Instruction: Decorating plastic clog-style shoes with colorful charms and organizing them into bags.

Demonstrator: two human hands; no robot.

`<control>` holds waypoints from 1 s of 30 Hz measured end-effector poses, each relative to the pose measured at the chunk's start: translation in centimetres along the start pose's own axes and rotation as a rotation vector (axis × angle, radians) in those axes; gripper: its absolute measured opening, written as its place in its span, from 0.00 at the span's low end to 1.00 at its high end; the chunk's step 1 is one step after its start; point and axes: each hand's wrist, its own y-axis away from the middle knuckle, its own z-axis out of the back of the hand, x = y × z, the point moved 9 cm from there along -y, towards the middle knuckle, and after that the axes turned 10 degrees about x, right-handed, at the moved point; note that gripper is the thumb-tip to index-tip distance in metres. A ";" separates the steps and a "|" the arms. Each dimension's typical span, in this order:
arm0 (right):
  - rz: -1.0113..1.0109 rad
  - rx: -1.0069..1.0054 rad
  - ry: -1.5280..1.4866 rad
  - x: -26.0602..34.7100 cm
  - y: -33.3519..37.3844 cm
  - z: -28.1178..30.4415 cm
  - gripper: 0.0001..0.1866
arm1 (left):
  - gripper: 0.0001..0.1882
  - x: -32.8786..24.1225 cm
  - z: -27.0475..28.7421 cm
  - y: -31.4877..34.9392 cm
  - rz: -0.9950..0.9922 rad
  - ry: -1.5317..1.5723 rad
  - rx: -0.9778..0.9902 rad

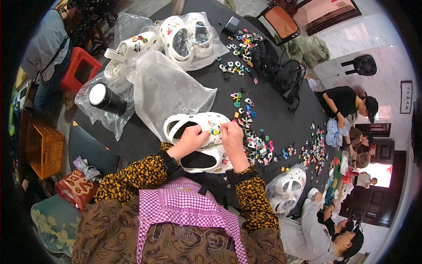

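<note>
A white clog with holes and colourful charms on its toe lies on the black table in front of me. My left hand reaches over its opening and grips its upper, thumb near the charms. My right hand is closed at the toe, fingertips pinched beside a rainbow-coloured charm; what they hold, if anything, is hidden. A second white clog sits nearer to me, below my hands, partly covered by them. Several small shoe charms are scattered just right of my right hand.
Bagged white clogs lie at the far side, near a clear plastic bag and a black jar with a white lid. Another bagged pair sits to the right. A black bag and more charms cover the table's right part. Co-workers sit at right.
</note>
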 end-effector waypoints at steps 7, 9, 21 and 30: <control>-0.017 0.014 0.111 0.3 0.5 -0.7 0.02 | 0.17 -0.5 0.1 0.1 -0.013 -0.054 -0.004; 0.004 0.016 0.119 0.6 0.8 -0.6 0.01 | 0.17 -0.3 0.1 0.2 0.021 -0.082 -0.004; 0.100 0.230 0.279 3.2 2.3 -1.3 0.18 | 0.17 -0.5 0.1 0.4 -0.060 -0.079 -0.029; 0.088 0.345 0.309 2.9 1.0 -2.0 0.12 | 0.19 -0.3 -0.1 0.2 -0.034 -0.112 -0.034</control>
